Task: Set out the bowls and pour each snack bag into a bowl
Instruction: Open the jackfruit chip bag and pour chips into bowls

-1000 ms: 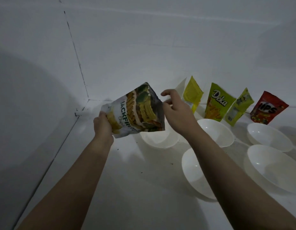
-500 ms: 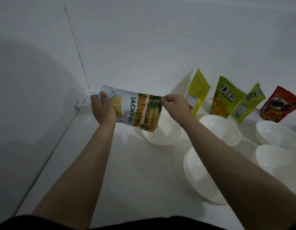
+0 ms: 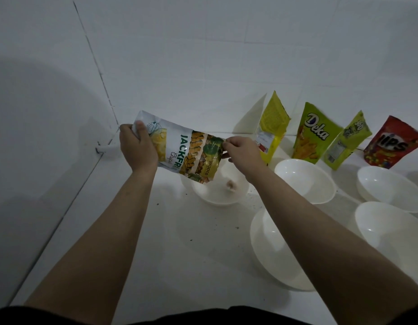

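I hold a white and green jackfruit chips bag sideways, tilted down to the right over a white bowl. My left hand grips the bag's left end. At the bag's right end, my right hand pinches its upper corner. One pale chip shows inside the bowl, just under the bag's lower edge. Three more white bowls stand to the right, and another bowl is partly hidden behind my right forearm.
Against the back wall lean a yellow bag, a green Deka bag, a small green bag and a red bag. White tiled walls meet in a corner at the left. Small dark crumbs dot the white counter.
The bag has swung from upright to sideways and lower over the bowl. My right hand has taken its right corner. A chip has appeared in the bowl.
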Demonstrator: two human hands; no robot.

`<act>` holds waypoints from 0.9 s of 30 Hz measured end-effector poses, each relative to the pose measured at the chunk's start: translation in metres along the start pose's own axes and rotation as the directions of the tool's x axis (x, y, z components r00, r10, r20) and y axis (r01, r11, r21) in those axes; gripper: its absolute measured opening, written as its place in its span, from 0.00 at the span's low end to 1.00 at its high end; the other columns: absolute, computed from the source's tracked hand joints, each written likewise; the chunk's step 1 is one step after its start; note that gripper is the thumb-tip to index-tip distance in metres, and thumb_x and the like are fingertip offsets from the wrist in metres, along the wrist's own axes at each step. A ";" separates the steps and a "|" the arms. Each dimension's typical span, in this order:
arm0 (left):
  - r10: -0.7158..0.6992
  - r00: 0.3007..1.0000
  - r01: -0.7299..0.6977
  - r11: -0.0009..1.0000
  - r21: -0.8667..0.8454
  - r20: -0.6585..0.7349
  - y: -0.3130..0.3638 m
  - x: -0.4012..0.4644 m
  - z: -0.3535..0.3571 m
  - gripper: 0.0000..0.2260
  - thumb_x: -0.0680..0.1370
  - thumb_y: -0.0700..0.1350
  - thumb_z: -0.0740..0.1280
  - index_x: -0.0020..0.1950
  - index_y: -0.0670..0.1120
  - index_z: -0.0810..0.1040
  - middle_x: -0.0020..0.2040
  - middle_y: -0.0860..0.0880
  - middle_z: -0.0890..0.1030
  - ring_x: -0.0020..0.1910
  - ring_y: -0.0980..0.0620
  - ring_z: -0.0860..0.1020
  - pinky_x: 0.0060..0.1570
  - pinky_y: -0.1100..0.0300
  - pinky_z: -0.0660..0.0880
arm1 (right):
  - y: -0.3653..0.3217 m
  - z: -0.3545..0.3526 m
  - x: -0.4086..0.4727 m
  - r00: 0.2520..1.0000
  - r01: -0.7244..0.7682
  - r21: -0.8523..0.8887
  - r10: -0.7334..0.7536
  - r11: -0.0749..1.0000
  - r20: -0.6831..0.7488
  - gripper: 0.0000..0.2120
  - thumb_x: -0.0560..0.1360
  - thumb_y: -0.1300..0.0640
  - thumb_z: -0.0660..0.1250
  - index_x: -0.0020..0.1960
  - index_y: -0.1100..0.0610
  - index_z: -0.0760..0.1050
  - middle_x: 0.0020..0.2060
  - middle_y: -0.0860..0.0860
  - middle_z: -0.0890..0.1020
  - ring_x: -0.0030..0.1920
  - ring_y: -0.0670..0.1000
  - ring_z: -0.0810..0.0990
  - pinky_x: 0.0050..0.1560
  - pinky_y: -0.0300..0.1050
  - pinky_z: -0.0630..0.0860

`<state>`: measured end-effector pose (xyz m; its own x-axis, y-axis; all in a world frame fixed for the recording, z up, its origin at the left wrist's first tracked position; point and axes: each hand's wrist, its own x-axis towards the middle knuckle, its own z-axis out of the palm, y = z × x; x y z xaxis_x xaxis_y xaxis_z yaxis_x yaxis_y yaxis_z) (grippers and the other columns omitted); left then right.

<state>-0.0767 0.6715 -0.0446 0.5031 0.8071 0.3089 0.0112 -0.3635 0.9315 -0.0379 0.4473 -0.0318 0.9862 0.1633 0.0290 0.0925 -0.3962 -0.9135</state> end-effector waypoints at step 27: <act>-0.194 0.981 0.190 0.978 -0.090 -0.029 -0.022 0.002 -0.023 0.13 0.83 0.54 0.54 0.49 0.45 0.65 0.48 0.45 0.75 0.44 0.48 0.76 0.41 0.56 0.74 | -0.023 0.012 0.002 0.979 0.205 -0.104 -0.206 0.973 0.006 0.13 0.79 0.54 0.64 0.44 0.59 0.84 0.39 0.59 0.85 0.46 0.61 0.83 0.47 0.57 0.79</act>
<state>-0.0960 0.6914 -0.0601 0.4665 0.8752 0.1281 0.0288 -0.1597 0.9867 -0.0395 0.4674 -0.0152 0.9452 0.2469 0.2138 0.3067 -0.4457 -0.8410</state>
